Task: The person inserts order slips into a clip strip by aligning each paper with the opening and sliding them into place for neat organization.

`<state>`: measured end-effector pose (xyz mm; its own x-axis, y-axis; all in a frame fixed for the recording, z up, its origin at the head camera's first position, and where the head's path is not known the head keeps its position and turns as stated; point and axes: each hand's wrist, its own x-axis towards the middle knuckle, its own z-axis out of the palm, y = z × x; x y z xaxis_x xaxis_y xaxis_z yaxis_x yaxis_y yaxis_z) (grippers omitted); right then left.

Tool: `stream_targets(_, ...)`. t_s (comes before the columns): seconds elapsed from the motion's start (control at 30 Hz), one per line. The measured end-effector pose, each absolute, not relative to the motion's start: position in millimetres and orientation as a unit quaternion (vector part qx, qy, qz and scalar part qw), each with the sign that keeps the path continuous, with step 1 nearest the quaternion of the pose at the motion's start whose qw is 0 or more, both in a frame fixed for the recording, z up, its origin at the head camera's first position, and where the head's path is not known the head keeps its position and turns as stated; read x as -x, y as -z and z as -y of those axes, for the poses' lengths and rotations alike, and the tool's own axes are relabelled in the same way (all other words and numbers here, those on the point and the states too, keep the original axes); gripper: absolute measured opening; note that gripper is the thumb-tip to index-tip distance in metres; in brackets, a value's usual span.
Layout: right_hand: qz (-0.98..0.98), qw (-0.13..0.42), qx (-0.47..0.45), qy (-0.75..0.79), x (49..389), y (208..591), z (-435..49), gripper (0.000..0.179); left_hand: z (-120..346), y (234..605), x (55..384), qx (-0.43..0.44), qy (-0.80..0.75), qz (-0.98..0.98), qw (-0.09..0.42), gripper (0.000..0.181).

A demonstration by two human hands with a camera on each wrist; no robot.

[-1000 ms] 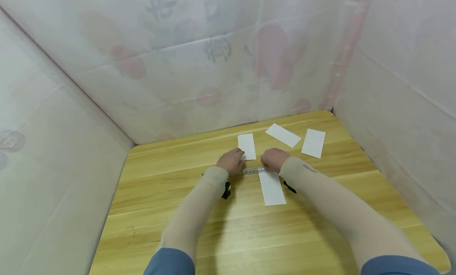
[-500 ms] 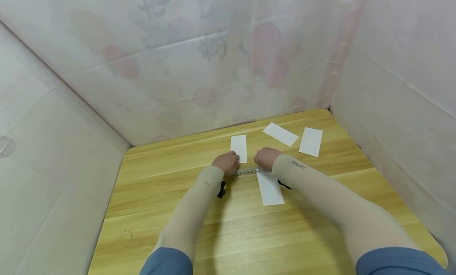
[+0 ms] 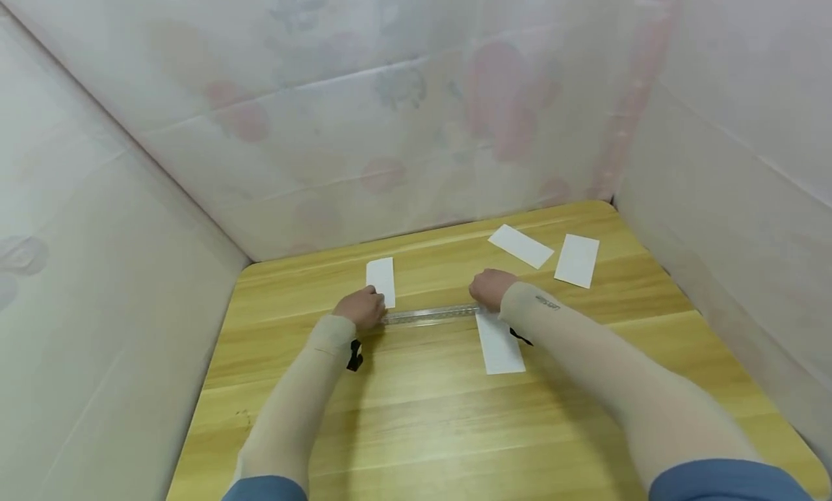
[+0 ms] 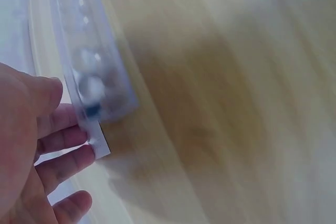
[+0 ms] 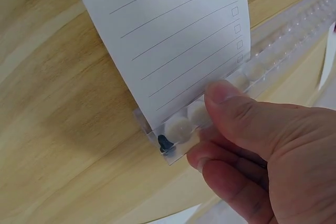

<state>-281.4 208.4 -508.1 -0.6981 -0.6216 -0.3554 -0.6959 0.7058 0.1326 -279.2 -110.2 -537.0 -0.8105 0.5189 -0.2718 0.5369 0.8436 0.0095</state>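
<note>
A clear plastic ticket rail [image 3: 429, 316] with a row of white balls inside runs sideways between my hands. At its right end my right hand [image 3: 492, 290] pinches it, thumb over the front and fingers curled behind. A lined paper slip [image 5: 173, 40] with small boxes down one side has its edge in that end of the rail. At the rail's left end my left hand [image 3: 360, 307] holds another white paper slip [image 3: 380, 277], fingers across it and thumb beside the rail. That slip points away from me; most of it is hidden in the left wrist view.
Two more paper slips, one slanted [image 3: 521, 246] and one nearly upright [image 3: 577, 260], lie at the back right of the wooden table [image 3: 416, 414]. A patterned curtain [image 3: 325, 147] stands along the table's far edge, with pale curtains at both sides.
My left hand has slid left along the rail, and its paper slip has moved left with it. More of the rail shows between the hands. My right hand stays nearly in place.
</note>
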Motion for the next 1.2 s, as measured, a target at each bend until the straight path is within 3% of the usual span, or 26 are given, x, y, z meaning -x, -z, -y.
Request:
stream_targets(0.43, -0.924, 0.138, 0.337, -0.115, 287.9, 503.7, -218.0, 0.012, 157.0, 544.1, 256.4, -0.211, -0.026, -0.973, 0.09, 0.02)
stream_targets(0.77, -0.921, 0.129, 0.356, -0.085, 300.9, 512.1, -213.4, 0.02, 185.6, 549.6, 234.9, -0.159, -0.072, -0.981, 0.088, 0.035)
stream_targets(1.2, -0.931, 0.145, 0.33, -0.061, 302.3, 507.9, -221.0, 0.017, 178.4, 544.0, 228.9, -0.154, -0.086, -0.981, 0.081, 0.034)
